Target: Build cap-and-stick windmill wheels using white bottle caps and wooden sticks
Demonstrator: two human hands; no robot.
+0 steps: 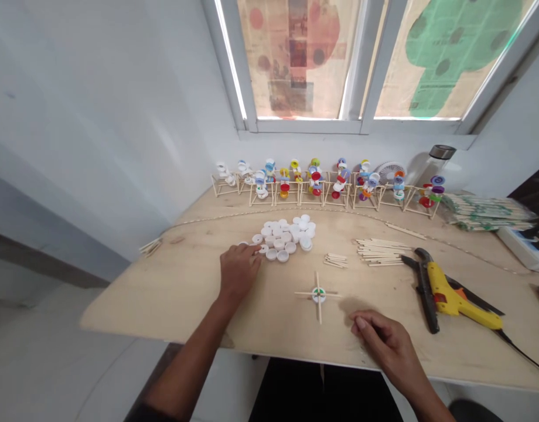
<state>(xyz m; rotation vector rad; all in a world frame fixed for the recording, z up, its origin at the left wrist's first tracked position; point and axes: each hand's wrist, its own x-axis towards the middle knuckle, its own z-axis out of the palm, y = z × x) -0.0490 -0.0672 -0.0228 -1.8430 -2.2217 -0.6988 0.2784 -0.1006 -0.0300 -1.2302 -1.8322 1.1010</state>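
Note:
A loose pile of white bottle caps point(290, 247) lies mid-table. My left hand point(239, 271) is at its left edge, index finger reaching out to touch the nearest cap; the fingertips partly hide whether it is gripped. In front of me, a cross of thin wooden sticks point(319, 313) lies flat, with a white and green cap at its centre. To the right of this cross, my right hand point(381, 340) hovers low over the table's front edge, fingers curled and thumb against them, with nothing visible inside.
Short sticks point(335, 260) and longer sticks point(379, 252) lie right of the caps. A yellow glue gun point(454, 296) and black-handled pliers point(426, 293) sit at right. Stick stands with coloured cap wheels point(314, 181) line the back, near a bottle point(436, 167) and packaged sticks point(484, 211).

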